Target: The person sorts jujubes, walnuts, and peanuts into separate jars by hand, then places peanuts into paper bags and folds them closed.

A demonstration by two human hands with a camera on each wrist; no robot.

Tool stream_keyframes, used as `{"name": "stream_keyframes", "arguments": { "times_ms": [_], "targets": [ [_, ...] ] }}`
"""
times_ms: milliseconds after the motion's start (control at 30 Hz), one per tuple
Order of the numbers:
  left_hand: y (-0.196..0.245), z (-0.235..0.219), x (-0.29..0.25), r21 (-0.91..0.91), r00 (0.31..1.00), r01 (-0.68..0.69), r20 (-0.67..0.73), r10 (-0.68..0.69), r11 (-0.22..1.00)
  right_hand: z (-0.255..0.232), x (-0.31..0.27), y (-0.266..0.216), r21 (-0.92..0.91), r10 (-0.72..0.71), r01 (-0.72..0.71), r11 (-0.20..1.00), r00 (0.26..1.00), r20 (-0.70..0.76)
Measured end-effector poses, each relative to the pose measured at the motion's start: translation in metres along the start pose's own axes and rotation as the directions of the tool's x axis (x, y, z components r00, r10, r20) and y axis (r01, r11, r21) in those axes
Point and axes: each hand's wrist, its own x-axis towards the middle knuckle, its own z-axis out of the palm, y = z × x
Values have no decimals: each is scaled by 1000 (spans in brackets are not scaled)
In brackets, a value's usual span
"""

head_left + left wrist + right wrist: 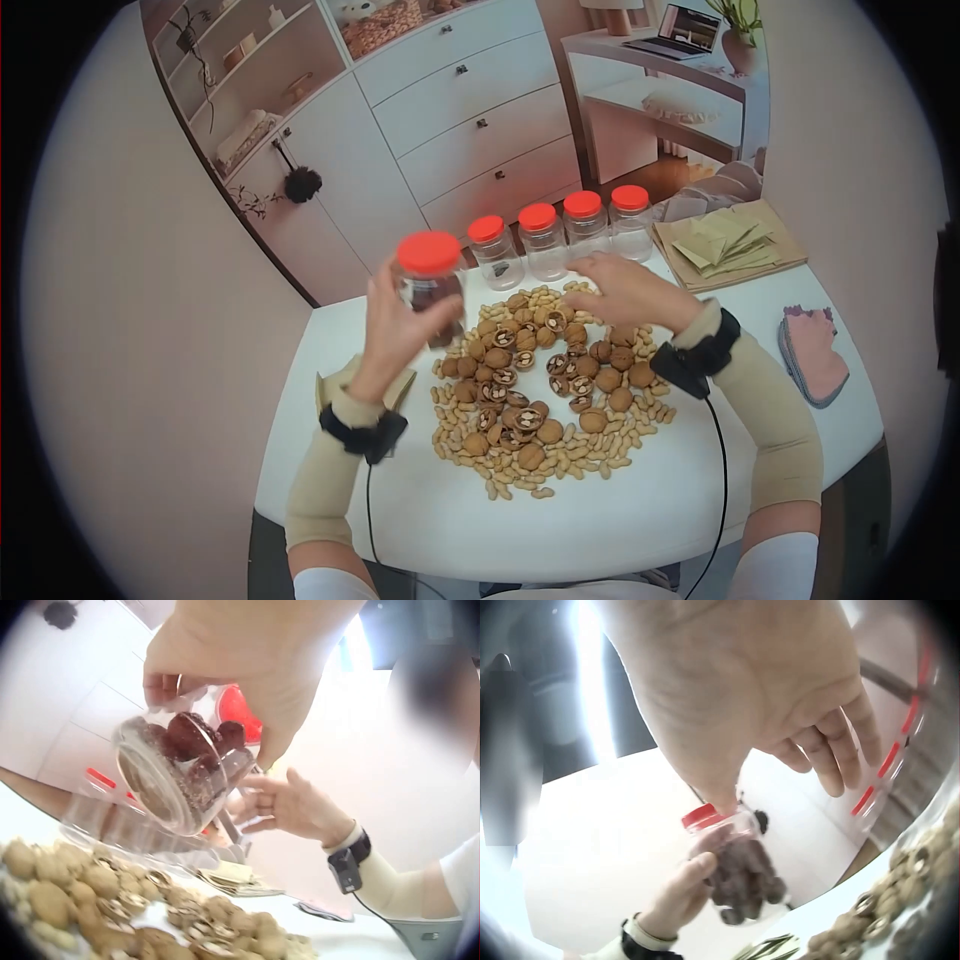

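My left hand (392, 325) grips a clear plastic jar (187, 769) by its side, fingers and thumb wrapped round it. A red lid (429, 252) sits on the jar. Inside are dark red, wrinkled dried fruits (742, 881) that look like red dates. In the left wrist view the jar is tilted, its round base toward that camera. My right hand (630, 290) hovers over the right part of the nut pile, fingers loosely extended and holding nothing. Below both hands lies a ring of walnuts (593, 420), some cracked in half, edged with peanuts (600, 450).
Several red-lidded clear jars (541, 245) stand in a row at the table's back. Folded green-brown paper packets (730, 245) lie on a brown sheet (790, 252) at back right. A pink and grey cloth (815, 355) is at the right edge, a paper piece (395, 388) by my left wrist.
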Motion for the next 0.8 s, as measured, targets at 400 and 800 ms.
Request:
{"name": "stream_keyframes", "arguments": {
  "times_ms": [400,800],
  "targets": [
    [-157,48,73,87,963,249,-124,-237,965,50,62,101,-175,244,-192,966,899,363],
    [-178,51,54,97,938,345,-9,-346,934,71,73,84,-221,244,-162,962,873,421]
  ]
}}
